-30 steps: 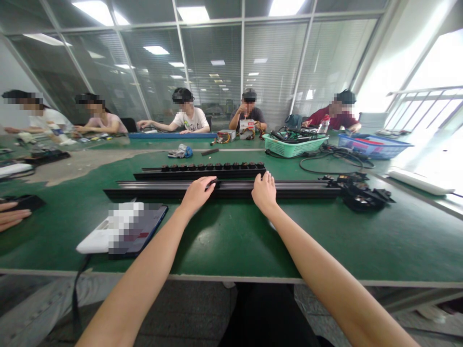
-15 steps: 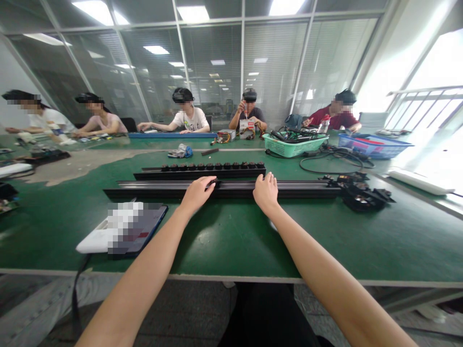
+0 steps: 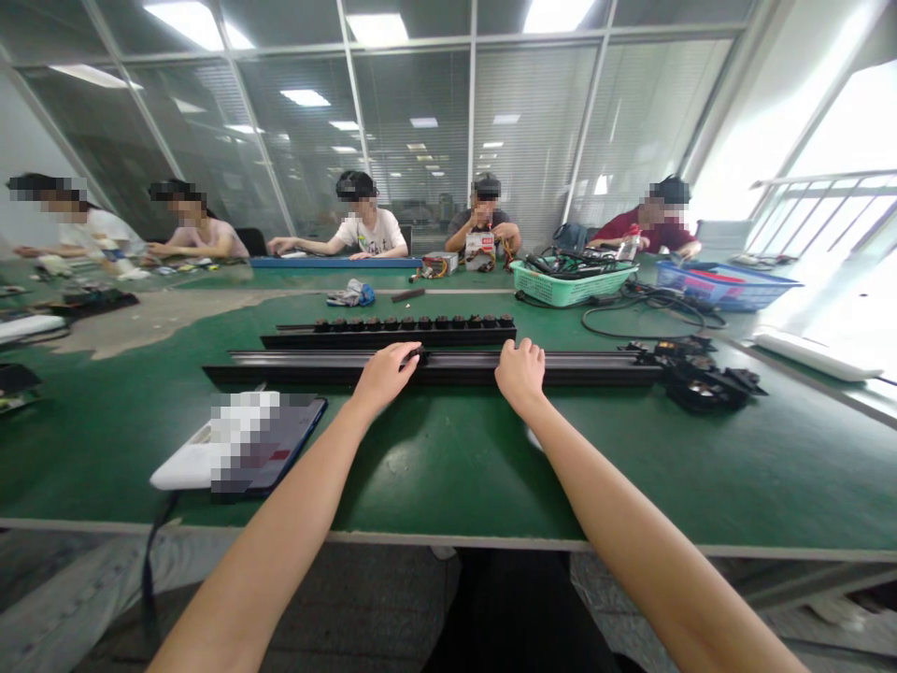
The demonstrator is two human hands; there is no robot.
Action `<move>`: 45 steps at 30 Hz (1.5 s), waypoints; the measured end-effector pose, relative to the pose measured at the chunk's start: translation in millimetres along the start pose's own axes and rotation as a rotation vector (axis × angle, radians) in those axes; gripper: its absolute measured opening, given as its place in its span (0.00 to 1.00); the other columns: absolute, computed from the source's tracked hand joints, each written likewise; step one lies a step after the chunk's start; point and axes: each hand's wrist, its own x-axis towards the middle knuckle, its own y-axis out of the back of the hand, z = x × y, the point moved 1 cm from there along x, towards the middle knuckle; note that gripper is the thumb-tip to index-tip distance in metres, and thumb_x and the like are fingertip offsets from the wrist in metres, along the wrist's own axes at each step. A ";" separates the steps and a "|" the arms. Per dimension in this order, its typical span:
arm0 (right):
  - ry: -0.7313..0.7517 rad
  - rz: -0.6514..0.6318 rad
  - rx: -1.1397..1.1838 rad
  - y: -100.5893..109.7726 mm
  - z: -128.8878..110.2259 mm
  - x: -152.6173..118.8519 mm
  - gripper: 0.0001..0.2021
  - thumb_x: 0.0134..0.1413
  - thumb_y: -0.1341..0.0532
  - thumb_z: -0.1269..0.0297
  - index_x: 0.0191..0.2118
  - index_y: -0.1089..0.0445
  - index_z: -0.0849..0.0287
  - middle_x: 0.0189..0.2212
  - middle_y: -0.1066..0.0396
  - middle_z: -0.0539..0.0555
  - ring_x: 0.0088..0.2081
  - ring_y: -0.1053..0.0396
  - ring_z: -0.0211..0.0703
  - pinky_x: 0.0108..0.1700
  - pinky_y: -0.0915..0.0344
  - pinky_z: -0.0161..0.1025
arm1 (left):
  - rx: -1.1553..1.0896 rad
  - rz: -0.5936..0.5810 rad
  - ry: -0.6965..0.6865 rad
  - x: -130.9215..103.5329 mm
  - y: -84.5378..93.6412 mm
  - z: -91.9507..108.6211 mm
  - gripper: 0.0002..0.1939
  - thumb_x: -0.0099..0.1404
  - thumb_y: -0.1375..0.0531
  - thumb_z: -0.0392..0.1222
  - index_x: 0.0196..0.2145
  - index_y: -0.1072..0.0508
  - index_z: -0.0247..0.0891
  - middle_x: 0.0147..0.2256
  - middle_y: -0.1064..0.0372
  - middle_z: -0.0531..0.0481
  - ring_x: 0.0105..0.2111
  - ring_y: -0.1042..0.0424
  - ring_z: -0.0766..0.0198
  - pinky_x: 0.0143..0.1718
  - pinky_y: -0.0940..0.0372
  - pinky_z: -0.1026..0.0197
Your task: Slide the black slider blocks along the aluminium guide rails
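A long black channel-shaped rail lies across the table in front of me. My left hand is at its middle, thumb and fingers closed around a small black part in the channel. Farther right along the same rail, my right hand has its fingers curled over the edge, gripping it. Behind it lies a shorter black rail with several round black pieces in a row. Black parts are heaped at the long rail's right end.
A phone and a white device lie front left. A green basket of cables and a blue basket stand back right. Gloves lie behind the rails. Several people sit along the far side.
My right hand has moved slightly right along the rail, its fingers more curled. My left hand stays at the small black part. Across the table, a person's raised hand has lowered.
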 end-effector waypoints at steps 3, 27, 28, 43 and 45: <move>0.016 0.007 0.007 2.1 1.5 0.8 0.15 0.62 0.49 0.77 0.50 0.29 0.68 0.48 0.32 0.70 0.51 0.33 0.57 0.52 0.39 0.46 | -0.001 0.002 0.003 0.2 -0.1 0.4 0.19 0.73 0.45 0.42 0.57 0.24 0.39 0.56 0.24 0.43 0.56 0.25 0.52 0.61 0.33 0.49; 0.032 0.017 0.051 11.9 8.3 4.5 0.15 0.61 0.47 0.78 0.46 0.26 0.67 0.47 0.31 0.68 0.53 0.36 0.57 0.51 0.36 0.44 | -0.003 0.013 -0.008 0.2 -2.3 -4.2 0.19 0.73 0.46 0.43 0.56 0.24 0.40 0.56 0.24 0.44 0.55 0.25 0.53 0.61 0.33 0.49; 0.033 0.019 0.049 11.9 8.3 4.6 0.15 0.61 0.47 0.78 0.46 0.26 0.67 0.47 0.31 0.68 0.53 0.36 0.57 0.51 0.36 0.44 | -0.004 0.013 -0.008 0.1 -2.2 -4.0 0.19 0.73 0.46 0.43 0.56 0.24 0.40 0.56 0.24 0.44 0.55 0.25 0.53 0.61 0.33 0.50; -0.002 0.027 0.042 10.0 13.2 8.1 0.14 0.61 0.47 0.77 0.46 0.26 0.68 0.47 0.33 0.69 0.53 0.38 0.57 0.51 0.40 0.45 | -0.011 0.011 -0.008 -0.4 -1.6 -3.4 0.19 0.73 0.46 0.44 0.56 0.23 0.41 0.55 0.24 0.45 0.55 0.25 0.53 0.61 0.33 0.49; -0.002 0.025 0.041 10.0 14.1 8.5 0.14 0.60 0.47 0.78 0.46 0.26 0.68 0.46 0.33 0.69 0.53 0.38 0.57 0.51 0.40 0.45 | -0.013 0.011 -0.006 -0.4 -1.6 -3.2 0.19 0.73 0.46 0.44 0.56 0.23 0.42 0.55 0.24 0.45 0.55 0.25 0.53 0.61 0.33 0.49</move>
